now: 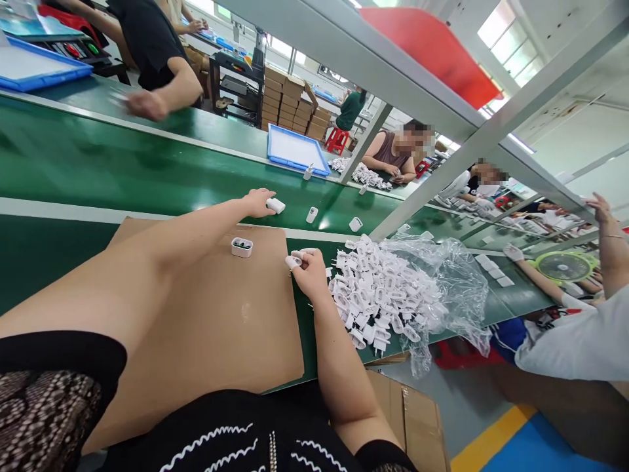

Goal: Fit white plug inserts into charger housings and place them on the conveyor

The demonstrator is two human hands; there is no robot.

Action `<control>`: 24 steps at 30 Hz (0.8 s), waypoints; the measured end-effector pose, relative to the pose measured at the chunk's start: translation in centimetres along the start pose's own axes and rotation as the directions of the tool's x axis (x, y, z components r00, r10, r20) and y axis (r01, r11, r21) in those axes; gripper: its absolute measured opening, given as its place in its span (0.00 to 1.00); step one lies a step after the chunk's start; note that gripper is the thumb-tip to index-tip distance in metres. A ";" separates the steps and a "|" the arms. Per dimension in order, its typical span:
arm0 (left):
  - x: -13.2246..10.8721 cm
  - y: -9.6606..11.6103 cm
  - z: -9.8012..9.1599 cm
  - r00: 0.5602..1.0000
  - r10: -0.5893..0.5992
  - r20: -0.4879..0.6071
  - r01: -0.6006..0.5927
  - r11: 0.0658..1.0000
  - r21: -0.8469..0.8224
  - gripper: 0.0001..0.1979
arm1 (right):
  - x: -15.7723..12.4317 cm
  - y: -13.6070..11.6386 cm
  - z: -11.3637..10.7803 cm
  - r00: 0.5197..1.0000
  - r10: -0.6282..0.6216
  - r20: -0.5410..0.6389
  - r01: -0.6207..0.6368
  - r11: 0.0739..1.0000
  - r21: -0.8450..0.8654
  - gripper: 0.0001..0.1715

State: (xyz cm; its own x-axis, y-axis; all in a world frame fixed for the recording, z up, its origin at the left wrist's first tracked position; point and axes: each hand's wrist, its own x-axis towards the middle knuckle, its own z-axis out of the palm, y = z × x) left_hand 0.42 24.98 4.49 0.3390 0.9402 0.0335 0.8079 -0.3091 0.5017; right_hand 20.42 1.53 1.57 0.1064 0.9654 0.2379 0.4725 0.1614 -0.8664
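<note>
Left hand (pixel 258 202) touches a case (pixel 278 206) over the belt (pixel 162 172), grip unclear; right hand (pixel 310 272) pinches a part (pixel 293 261) in the narrow gap between cardboard (pixel 221 321) edge and pile (pixel 386 288).

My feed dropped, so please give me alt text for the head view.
A person's left hand is at a white case on a green belt, while the right hand holds a small white piece beside a heap of white plugs. An open white cup with dark contents sits on cardboard.
</note>
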 end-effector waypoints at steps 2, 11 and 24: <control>1.6 0.5 0.5 0.999 -0.036 0.039 0.034 0.998 0.043 0.46 | 0.1 -0.2 0.1 1.000 0.006 -0.019 -0.005 0.998 0.061 0.15; 1.8 -0.1 -0.7 0.992 -0.127 0.011 0.118 0.946 0.302 0.36 | 0.3 -2.0 -0.2 0.924 0.328 0.198 -0.362 0.575 0.734 0.32; -5.6 0.0 -6.0 0.945 0.325 0.034 -0.296 0.807 0.510 0.35 | -0.2 -2.7 -0.4 0.936 0.315 0.158 -0.320 0.573 0.754 0.29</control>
State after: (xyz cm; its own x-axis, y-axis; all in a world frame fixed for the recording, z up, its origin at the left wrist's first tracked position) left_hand -4.39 20.54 9.48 0.5994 0.7832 0.1654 0.7979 -0.6010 -0.0461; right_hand 19.50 0.84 4.08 0.1101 0.9867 -0.1193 -0.4231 -0.0621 -0.9039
